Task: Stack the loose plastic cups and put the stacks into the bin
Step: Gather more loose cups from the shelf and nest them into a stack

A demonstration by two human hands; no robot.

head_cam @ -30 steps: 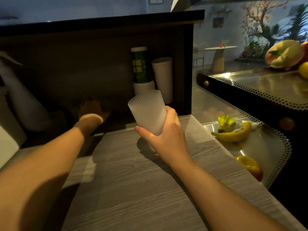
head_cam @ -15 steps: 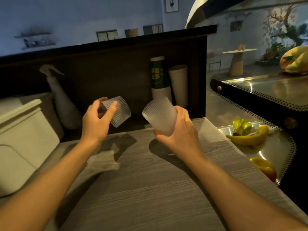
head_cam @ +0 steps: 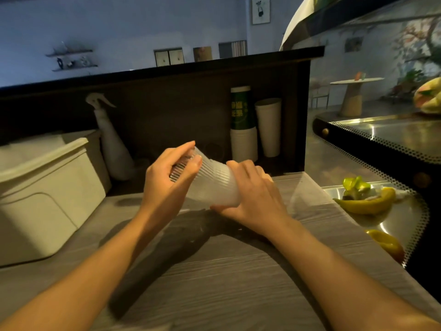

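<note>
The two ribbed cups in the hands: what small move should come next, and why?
Probably push the left hand toward the right hand until its ribbed cup seats fully in the frosted cup. The two cups meet mouth to base, tilted above the counter, but part of the left one shows outside. The bin waits at the left.

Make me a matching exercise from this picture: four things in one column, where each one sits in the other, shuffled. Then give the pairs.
Things:
1. ribbed cups
2. spray bottle
3. banana
4. white bin

Places:
A. on the metal tray at the right
B. at the left edge of the counter
C. held between the left hand and right hand
D. standing against the dark back panel, just right of the bin

Pairs: 1-C, 2-D, 3-A, 4-B
</note>
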